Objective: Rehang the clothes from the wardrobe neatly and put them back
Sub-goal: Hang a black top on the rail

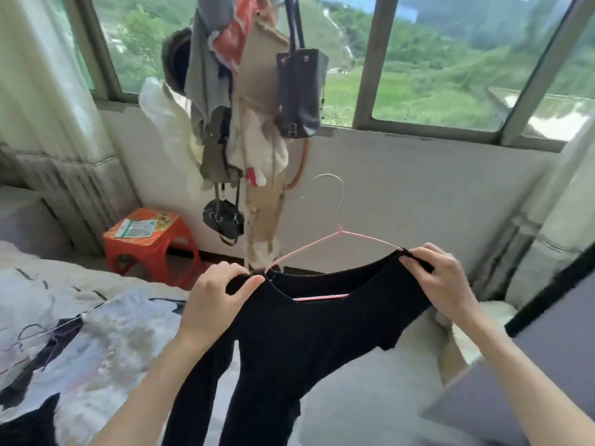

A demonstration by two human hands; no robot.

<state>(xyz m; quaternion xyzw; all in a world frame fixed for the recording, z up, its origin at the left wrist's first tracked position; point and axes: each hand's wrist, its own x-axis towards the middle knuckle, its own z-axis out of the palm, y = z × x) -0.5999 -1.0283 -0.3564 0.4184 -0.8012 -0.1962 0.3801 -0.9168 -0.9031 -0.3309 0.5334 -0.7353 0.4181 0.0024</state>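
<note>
A red plastic stool (149, 243) stood on the floor by the wall beneath the window (431, 69), beside a coat stand (257, 130) hung with a dark shoulder bag (301, 91), a small black bag (223, 220) and assorted pale items.

A bedroom in a home is indicated. A bed (80, 284) with pale bedding and loose garments is seen near left. A stand (257, 201) hung with bags and clothes is placed at the far wall, below a wide window (428, 69) onto green hills. Pale curtains (48, 123) are drawn aside; an orange plastic stool (151, 239) is set beside the bed.
</note>
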